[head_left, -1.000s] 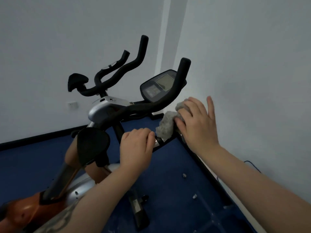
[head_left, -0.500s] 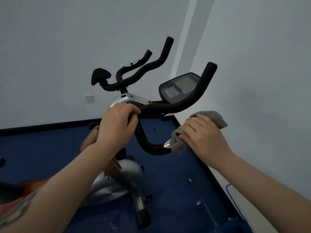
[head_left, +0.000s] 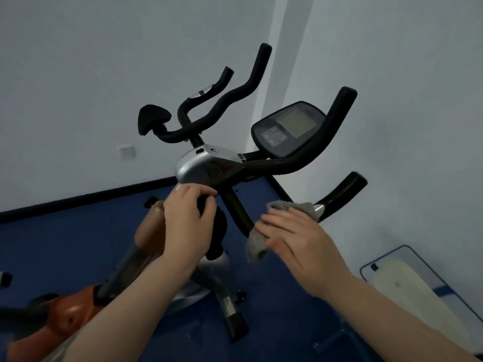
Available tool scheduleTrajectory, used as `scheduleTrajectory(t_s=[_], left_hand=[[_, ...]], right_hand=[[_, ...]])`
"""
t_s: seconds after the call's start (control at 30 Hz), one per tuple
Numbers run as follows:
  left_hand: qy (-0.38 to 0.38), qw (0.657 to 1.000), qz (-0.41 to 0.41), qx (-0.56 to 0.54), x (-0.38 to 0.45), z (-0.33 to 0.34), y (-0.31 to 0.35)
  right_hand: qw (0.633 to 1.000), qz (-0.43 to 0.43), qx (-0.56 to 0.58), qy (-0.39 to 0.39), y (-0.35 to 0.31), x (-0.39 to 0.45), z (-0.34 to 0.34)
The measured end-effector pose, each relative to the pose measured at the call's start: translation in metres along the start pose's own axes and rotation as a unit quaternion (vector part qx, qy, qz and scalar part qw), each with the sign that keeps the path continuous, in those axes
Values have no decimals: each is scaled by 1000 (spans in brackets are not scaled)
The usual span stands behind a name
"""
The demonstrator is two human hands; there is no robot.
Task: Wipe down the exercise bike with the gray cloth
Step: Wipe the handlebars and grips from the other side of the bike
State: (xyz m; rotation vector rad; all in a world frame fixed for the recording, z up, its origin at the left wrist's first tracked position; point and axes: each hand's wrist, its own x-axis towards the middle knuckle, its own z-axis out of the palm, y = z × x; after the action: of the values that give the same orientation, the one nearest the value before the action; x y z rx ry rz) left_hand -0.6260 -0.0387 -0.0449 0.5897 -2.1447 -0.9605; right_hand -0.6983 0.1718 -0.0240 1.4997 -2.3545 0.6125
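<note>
Wiping one exercise bike (head_left: 209, 165): one gray cloth (head_left: 257, 244), seemingly pressed.

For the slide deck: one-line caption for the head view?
Right hand presses the gray cloth on the exercise bike handlebar; left hand grips the stem.
</note>
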Motion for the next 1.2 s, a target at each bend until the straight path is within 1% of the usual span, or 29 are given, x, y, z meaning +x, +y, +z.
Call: scheduleTrajectory(t_s=[0.03,0.1,0.17,0.27,0.33,0.4,0.47,0.53,0.63,0.67,0.73,0.8,0.87,0.93,0.97,1.07,1.13,1.2], left_hand=[[0,1000,4,-2,0,0,-1],[-8,1000,9,-3,-1,0,-2],[-20,1000,8,-2,-1,0,-3],[-25,999,20,-6,0,-1,-4],[-25,999,22,-13,0,-1,-5],[-21,999,21,-21,-1,0,-6],[-23,999,23,-28,-1,0,-7],[-31,999,29,-27,-1,-1,-9],[-36,999,33,-23,-2,-5,-13],[-36,998,31,-27,-2,-6,-15],[-36,998,21,-39,-2,-7,-19],[-37,998,6,-48,-2,-6,-24],[-35,997,-22,-62,-4,-5,-29],[-28,995,-48,-83,-5,-5,-33],[-25,994,-57,-92,-5,-5,-34],[-19,991,-67,-113,-6,-3,-35],[-15,990,-72,-123,-5,-2,-35],[-13,990,-69,-124,-6,-1,-35]], right_hand=[[1000,12,9,11,-3,0,-4],[999,41,-11,18,-6,7,-12],[995,77,-54,-28,-6,17,-21],[976,97,-153,-120,-11,21,-17],[958,123,-216,-143,-22,16,-4],[944,141,-259,-148,-33,18,9],[935,159,-278,-155,-45,35,18],[925,183,-269,-199,-45,57,28],[912,165,-269,-264,-38,66,30],[908,157,-276,-273,-37,61,28],[904,146,-304,-264,-39,48,24],[908,143,-285,-270,-36,53,24],[927,147,-199,-281,-29,75,34],[926,183,-127,-306,-23,98,43],[922,201,-115,-311,-21,104,46],[920,245,-106,-288,-22,90,49],[917,260,-94,-289,-22,87,50],[911,264,-109,-296,-20,102,51]])
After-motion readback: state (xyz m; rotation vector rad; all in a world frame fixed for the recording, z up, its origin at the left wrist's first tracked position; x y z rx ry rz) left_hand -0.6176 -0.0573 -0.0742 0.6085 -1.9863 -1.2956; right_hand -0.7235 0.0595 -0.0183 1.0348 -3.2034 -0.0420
